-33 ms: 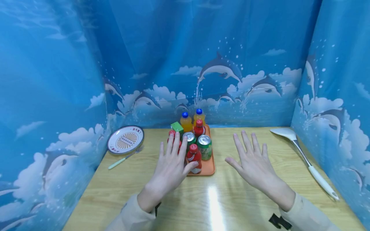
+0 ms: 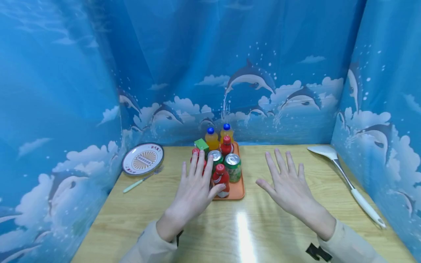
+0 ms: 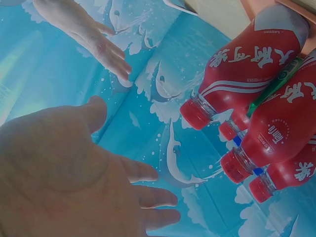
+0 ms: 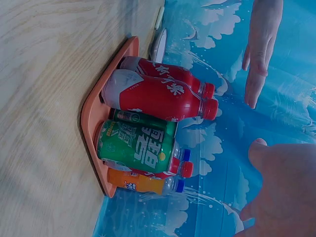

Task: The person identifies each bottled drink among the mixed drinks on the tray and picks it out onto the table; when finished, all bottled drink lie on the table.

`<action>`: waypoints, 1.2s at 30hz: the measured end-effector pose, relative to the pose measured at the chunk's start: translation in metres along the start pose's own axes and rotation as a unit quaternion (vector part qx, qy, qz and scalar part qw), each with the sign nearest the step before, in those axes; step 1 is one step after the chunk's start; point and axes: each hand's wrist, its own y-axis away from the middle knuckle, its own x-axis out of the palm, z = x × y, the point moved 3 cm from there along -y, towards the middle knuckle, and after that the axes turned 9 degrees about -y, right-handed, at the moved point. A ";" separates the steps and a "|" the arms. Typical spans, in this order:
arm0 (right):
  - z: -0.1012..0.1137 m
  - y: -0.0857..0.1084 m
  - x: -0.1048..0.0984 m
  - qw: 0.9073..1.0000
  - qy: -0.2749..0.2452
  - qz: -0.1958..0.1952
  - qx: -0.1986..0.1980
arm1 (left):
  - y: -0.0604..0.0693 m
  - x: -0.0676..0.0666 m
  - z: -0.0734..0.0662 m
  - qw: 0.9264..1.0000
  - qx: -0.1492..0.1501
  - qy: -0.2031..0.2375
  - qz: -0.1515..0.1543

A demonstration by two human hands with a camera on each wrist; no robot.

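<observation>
My left hand hovers palm down with fingers spread, covering part of an orange tray in the head view. My right hand is held the same way, to the right of the tray. Both hold nothing. On the tray stand several red cola bottles, two green soda cans, two orange drink bottles with blue caps and a green box. The left wrist view shows the left palm apart from the red bottles. Fingers hide some bottles at the tray's left.
At the back left lies a patterned plate, with a green-handled fork beside it. A white-and-steel spatula lies along the table's right side. Blue dolphin-printed curtains enclose the wooden table at the back and sides.
</observation>
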 end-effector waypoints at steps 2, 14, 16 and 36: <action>0.001 -0.002 0.000 1.000 -0.001 -0.009 -0.007 | 0.000 -0.001 0.002 1.000 -0.004 0.010 -0.001; 0.030 -0.037 0.032 0.987 -0.120 -0.069 -0.087 | -0.023 0.011 0.081 0.969 -0.127 0.206 -0.044; 0.034 -0.042 0.041 0.985 -0.130 -0.062 -0.094 | -0.027 0.028 0.096 0.955 -0.151 0.253 -0.031; 0.050 -0.057 0.091 0.975 -0.167 -0.050 -0.136 | -0.063 0.153 0.129 0.860 -0.222 0.441 0.131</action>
